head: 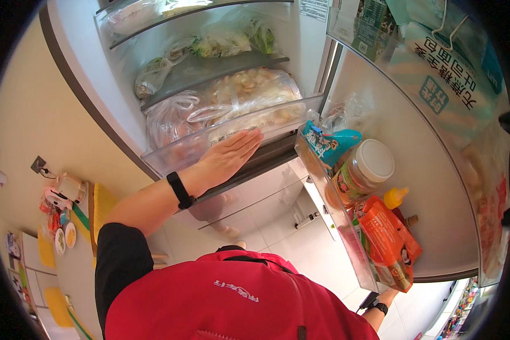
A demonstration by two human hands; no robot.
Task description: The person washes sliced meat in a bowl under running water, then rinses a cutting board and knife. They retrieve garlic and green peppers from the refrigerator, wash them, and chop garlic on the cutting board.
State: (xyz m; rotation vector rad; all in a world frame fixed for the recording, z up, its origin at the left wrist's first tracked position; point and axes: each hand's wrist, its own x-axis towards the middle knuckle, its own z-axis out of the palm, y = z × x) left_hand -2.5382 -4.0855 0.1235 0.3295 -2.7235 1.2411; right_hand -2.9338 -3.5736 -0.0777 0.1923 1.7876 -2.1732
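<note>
My left hand (pixel 229 157) lies flat, fingers stretched out, against the front of a clear plastic refrigerator drawer (pixel 174 154). Nothing is gripped in it. Inside the drawer is a large knotted plastic bag (pixel 255 89) of pale food pieces, beside another clear bag (pixel 172 121) with pinkish contents. My right hand (pixel 389 296) is at the lower right, under the open refrigerator door (pixel 429 229). The door bin hides most of its fingers. A dark object (pixel 369 300) shows beside it; whether the hand holds it cannot be told.
Bagged vegetables (pixel 221 44) rest on the shelf above. The lower door bin (pixel 344 250) holds a white-lidded jar (pixel 374 159), a blue pouch (pixel 331 142), a yellow-capped bottle (pixel 395 197) and an orange pouch (pixel 384 233). A table (pixel 78 272) with plates and yellow chairs stands at left.
</note>
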